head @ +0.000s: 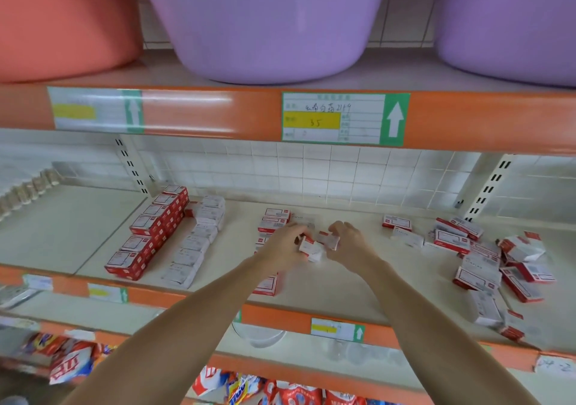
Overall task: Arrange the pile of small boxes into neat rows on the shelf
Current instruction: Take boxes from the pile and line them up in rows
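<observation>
While gripping a few small boxes (313, 246) together, left hand (282, 247) and right hand (350, 242) meeting mid-shelf (327, 283). Just left of hands: unfinished row (270, 227), long axis running back to front. Further right: loose pile (486, 261), nearer right hand.

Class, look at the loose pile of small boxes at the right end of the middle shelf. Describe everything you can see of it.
The pile of small boxes is a jumble of flat rectangular cartons, apparently card, red and white with printed labels too blurred to read. They lie at mixed angles, some overlapping or tilted against each other, a few near the front edge of the shelf. They rest on the pale shelf surface, right of both hands; neither hand touches them.
</observation>
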`<state>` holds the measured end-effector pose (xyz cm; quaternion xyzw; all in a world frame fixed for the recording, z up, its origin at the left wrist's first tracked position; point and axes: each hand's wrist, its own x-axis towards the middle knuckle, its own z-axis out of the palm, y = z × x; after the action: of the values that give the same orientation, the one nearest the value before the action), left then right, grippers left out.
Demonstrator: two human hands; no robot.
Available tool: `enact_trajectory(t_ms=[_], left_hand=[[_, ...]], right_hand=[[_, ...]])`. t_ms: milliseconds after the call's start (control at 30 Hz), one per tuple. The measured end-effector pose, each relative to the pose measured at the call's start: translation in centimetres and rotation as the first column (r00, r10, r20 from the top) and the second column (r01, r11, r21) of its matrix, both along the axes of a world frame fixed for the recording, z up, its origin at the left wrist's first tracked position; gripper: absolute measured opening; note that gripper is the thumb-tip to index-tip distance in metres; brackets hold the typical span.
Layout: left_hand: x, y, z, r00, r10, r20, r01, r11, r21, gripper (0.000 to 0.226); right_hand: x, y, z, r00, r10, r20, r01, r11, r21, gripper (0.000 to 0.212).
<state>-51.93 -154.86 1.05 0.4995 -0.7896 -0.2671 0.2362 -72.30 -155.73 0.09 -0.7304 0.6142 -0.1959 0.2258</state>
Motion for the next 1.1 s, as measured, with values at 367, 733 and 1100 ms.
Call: enact_trajectory(t_ms=[367, 733, 1100], left_hand=[[4.7, -1.2, 1.1, 0.985, 0.17, -0.004, -0.168, 0.969, -0.184, 0.036], [17.6, -1.7, 3.1, 0.905, 0.422, -0.054, -0.421, 0.868, -0.263, 0.038], [28.3, -2.0, 2.8, 0.818, 0.557, -0.143, -0.575, 0.783, -0.235, 0.027]], right_hand=[[4.0, 0.0, 1.9, 0.992, -0.062, 0.113, 0.084, 0.976, -0.202, 0.042], [17.6, -0.6, 4.0, 0.996, 0.054, 0.071, -0.04, 0.981, -0.191, 0.046], [29.4, -1.1, 3.8, 0.969, 0.208, -0.132, -0.224, 0.967, -0.121, 0.05]])
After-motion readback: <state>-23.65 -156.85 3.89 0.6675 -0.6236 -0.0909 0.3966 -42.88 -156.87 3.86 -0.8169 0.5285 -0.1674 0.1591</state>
